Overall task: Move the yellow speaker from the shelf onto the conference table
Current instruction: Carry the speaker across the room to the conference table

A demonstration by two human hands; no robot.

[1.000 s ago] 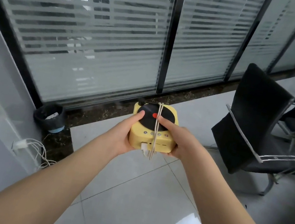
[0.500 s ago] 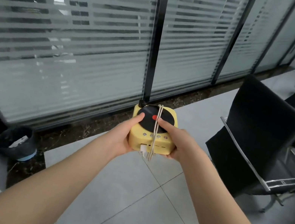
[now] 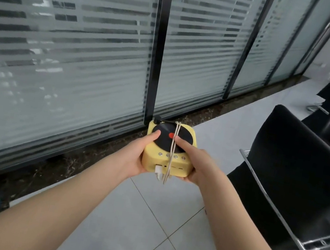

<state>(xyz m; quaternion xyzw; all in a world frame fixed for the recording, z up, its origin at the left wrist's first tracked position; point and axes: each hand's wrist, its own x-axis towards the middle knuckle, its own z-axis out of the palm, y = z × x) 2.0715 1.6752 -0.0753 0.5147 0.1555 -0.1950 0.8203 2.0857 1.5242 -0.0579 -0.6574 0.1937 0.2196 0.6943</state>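
Speaker (image 3: 176, 166) sits between both hands, held out in front above the tiled floor (image 3: 143, 220), beside a black chair (image 3: 298, 166). It is off the shelf, and no table shows in view. The left hand (image 3: 135, 157) cups the left wall, fingers curled under the base and thumb on the black disc (image 3: 162, 138). The right hand (image 3: 200, 166) mirrors it, its thumb lying on the disc against the cable (image 3: 172, 148) wound over the top.

It looks like a small, stiff plastic box — probably light, with smooth walls and rounded corners that could slip. The disc and the knob at its back corner seem the fragile parts, so the weight belongs on the fingers beneath. The side walls are the safest hold. The cable's plug (image 3: 158, 171) dangles loose at the front — it could snag when the speaker is set down.
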